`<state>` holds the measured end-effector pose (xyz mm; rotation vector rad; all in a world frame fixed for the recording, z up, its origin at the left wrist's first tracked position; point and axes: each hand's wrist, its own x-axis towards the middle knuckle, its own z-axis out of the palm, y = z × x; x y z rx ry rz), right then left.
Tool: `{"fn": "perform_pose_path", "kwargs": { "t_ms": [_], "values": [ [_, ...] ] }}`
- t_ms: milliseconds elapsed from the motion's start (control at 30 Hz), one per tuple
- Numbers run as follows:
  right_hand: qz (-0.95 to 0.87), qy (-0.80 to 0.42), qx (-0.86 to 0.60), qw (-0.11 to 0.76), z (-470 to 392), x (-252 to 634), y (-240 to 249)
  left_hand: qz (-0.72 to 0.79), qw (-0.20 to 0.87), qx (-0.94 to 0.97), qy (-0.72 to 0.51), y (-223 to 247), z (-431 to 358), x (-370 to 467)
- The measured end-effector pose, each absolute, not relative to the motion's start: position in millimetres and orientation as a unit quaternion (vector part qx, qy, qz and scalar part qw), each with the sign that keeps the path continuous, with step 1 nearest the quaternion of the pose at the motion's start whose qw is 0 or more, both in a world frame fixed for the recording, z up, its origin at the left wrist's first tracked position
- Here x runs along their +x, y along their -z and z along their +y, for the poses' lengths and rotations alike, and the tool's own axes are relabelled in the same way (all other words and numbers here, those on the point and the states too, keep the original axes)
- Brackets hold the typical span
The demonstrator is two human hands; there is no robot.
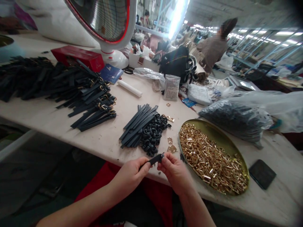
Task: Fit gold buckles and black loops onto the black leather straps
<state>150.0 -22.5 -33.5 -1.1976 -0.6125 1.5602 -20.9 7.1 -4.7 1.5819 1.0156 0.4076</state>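
Note:
Between my hands, close to the table's front edge, is a short black strap [155,160]. My left hand [138,168] is closed around its left part. At the other end, the fingers of my right hand [172,168] pinch the strap's tip; whatever small part lies under them is hidden. Just beyond lie a bundle of flat black straps [137,127] and a heap of small black loops [152,134]. A few gold buckles [172,148] rest beside the loops. To the right, a round tray [227,148] holds a mass of gold buckles [210,160].
A pile of straps with buckles [94,101] covers the left of the table. Behind stand a fan [109,25], a red box [78,56] and a white roll [129,88]. A plastic bag [236,116] and a dark phone-like slab [262,173] lie right. A person [210,50] stands farther back.

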Motion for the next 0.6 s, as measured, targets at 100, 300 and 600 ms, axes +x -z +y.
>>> {"fn": "perform_pose_path", "kwargs": {
  "t_ms": [100, 300, 600],
  "values": [
    [-0.258, -0.626, -0.506, 0.534, -34.9, 141.6, 30.9, 0.441, 0.504, 0.730, -0.134, -1.0, 0.1, -26.1],
    [-0.320, -0.623, -0.542, 0.466, -57.1, 128.6, 23.6, 0.420, 0.444, 0.790, -0.049, -15.3, -15.4, -34.7],
    [-0.377, -0.660, -0.445, 0.473, -70.6, 112.9, 21.4, 0.410, 0.589, 0.668, -0.197, -8.3, -28.5, -28.6]
  ]
}}
